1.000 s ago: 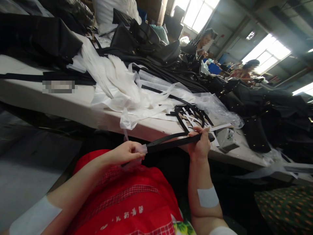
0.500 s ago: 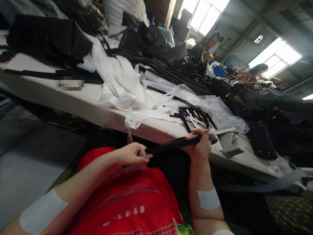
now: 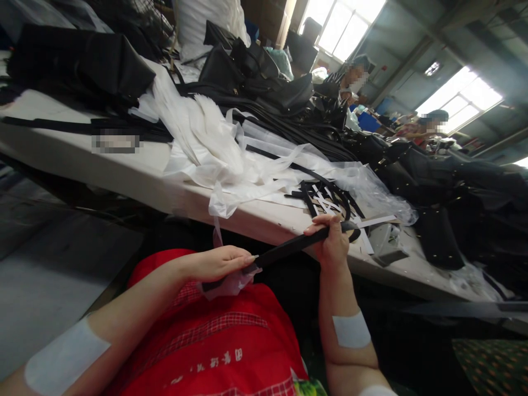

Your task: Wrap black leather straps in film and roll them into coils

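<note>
1 black strap (image 3: 291, 247), seemingly part-covered, is gripped by table (image 3: 264, 224), w/ L hand (image 3: 223, 264) at end in clear film (image 3: 231, 286), R hand (image 3: 331, 237) nr other, stretch b/w left bare.

"What stands beyond the white table (image 3: 124, 170)?"
"Two windows (image 3: 342, 27), well behind it, both glaring white; a dull wall (image 3: 390, 63) shows between them."
"And higher than the table?"
"A long beam (image 3: 429, 44) and a small bright panel (image 3: 432, 69)."

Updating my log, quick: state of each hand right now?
Left hand: closed, holding the black strap and translucent film.
Right hand: closed, holding the same strap.
</note>
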Demonstrator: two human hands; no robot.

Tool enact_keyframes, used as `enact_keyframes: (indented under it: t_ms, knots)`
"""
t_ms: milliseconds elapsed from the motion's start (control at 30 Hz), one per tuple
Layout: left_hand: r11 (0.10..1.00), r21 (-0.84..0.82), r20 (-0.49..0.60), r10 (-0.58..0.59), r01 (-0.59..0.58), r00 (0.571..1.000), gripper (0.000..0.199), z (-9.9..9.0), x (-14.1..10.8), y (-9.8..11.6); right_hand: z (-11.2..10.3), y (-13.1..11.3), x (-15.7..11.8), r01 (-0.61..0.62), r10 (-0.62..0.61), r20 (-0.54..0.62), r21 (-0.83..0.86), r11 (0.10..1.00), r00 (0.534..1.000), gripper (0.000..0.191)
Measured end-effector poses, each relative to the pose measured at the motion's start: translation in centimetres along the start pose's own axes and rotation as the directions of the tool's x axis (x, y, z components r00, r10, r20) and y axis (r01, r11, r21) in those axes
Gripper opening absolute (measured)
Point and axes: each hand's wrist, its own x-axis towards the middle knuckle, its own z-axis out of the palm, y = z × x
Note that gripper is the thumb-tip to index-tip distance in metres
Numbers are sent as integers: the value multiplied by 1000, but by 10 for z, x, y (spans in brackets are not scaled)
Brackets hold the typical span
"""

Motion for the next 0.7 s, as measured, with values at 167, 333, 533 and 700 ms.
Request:
enact_keyframes:
  t_ms: [167,333,533,700]
  knots:
    - [1000,21,-299,7,-1,954,55,18,14,-6,26,17,-17,-97,112,190,-89,991,975,51]
    - [936,353,-523,197,0,829,54,18,19,-19,29,31,-32,-171,214,193,-218,961,958,51]
    - [889,455,-500,294,-42,815,45,20,17,-19,26,51,-38,-503,604,187,-396,768,775,73]
    - [931,366,-530,210,-1,821,31,24,19,-21,33,58,-39,-464,495,30,-299,834,868,63]
